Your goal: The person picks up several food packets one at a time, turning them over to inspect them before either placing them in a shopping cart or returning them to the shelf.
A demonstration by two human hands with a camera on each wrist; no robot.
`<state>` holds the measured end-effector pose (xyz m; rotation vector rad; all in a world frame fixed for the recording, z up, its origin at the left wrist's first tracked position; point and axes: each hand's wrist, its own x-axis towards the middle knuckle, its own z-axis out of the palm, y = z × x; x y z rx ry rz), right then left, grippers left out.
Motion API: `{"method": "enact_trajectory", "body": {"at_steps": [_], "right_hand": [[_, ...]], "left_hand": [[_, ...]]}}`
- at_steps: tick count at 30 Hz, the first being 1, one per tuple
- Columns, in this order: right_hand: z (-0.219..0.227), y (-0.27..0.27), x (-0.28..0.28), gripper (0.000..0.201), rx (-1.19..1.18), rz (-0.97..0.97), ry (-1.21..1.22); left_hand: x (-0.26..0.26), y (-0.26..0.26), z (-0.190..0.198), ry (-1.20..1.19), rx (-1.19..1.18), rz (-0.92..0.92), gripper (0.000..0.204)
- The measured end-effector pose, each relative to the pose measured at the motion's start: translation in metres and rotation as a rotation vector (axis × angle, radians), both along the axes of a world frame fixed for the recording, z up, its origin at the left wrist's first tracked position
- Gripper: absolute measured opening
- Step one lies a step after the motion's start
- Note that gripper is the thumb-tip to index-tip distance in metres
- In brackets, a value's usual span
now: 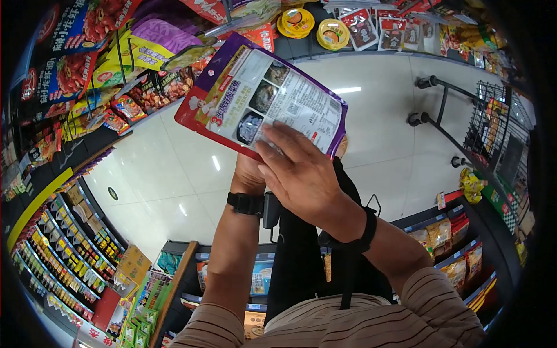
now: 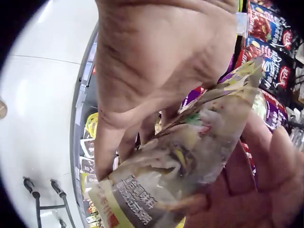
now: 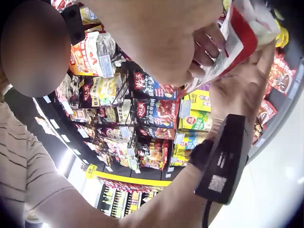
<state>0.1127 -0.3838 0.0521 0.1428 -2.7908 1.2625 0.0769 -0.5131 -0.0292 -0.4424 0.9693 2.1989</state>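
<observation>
Fingers [image 1: 285, 142] of the right hand [image 1: 301, 177] lie spread and nearly straight over the printed back of a purple-edged food pouch [image 1: 261, 95], pressing on its lower corner. Under the pouch the left hand [image 1: 248, 171] holds it from below — in the left wrist view its fingers [image 2: 142, 85] curl round the pouch's crumpled front and pinch it against the palm. The pouch is held up in the air above a pale tiled floor [image 1: 168, 168], tilted, with its red and yellow side toward the hanging snack packets [image 1: 87, 64] on the left. Each wrist carries a black strap; the one on the left wrist [image 1: 245, 203] sits just below the pouch. A striped sleeve [image 1: 429, 310] shows at the bottom — beyond it, shelves of bagged goods [image 1: 452, 255]. A wire rack on wheels [image 1: 493, 127] stands well apart at the right.
</observation>
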Motion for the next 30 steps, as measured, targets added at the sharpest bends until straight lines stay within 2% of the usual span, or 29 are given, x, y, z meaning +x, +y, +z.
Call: {"method": "enact_trajectory", "body": {"at_steps": [1, 3, 9, 12, 15, 18, 22, 25, 28, 30], "right_hand": [[0.000, 0.002, 0.003, 0.039, -0.028, 0.022, 0.009], [0.003, 0.004, 0.009, 0.038, -0.048, 0.067, 0.036], [0.000, -0.002, 0.023, 0.038, -0.122, 0.070, 0.032], [-0.001, -0.003, 0.027, 0.036, -0.130, 0.062, 0.066], [0.003, 0.000, 0.027, 0.035, -0.149, 0.072, 0.060], [0.003, 0.003, 0.029, 0.036, -0.156, 0.069, 0.012], [0.008, 0.008, 0.030, 0.035, -0.190, 0.062, -0.072], [0.007, 0.010, 0.030, 0.034, -0.192, 0.062, -0.065], [0.009, 0.011, 0.031, 0.033, -0.203, 0.057, -0.068], [0.007, 0.009, 0.033, 0.032, -0.202, 0.044, -0.055]], "left_hand": [[-0.002, 0.003, 0.004, 0.005, 0.006, -0.003, 0.045], [0.000, -0.003, -0.009, -0.101, 0.208, 0.049, 0.047], [0.005, -0.011, -0.015, 0.075, 0.000, -0.063, 0.046], [0.007, -0.015, -0.023, -0.079, 0.238, 0.000, 0.046], [0.010, -0.015, -0.022, -0.050, 0.214, -0.007, 0.044], [0.012, -0.018, -0.034, -0.135, 0.316, -0.002, 0.042], [0.014, -0.015, -0.028, -0.068, 0.243, -0.080, 0.039], [0.012, -0.011, -0.015, -0.178, 0.346, -0.055, 0.040], [0.012, -0.018, -0.033, -0.078, 0.441, -0.105, 0.041], [0.012, -0.018, -0.033, -0.185, 0.544, -0.059, 0.042]]}}
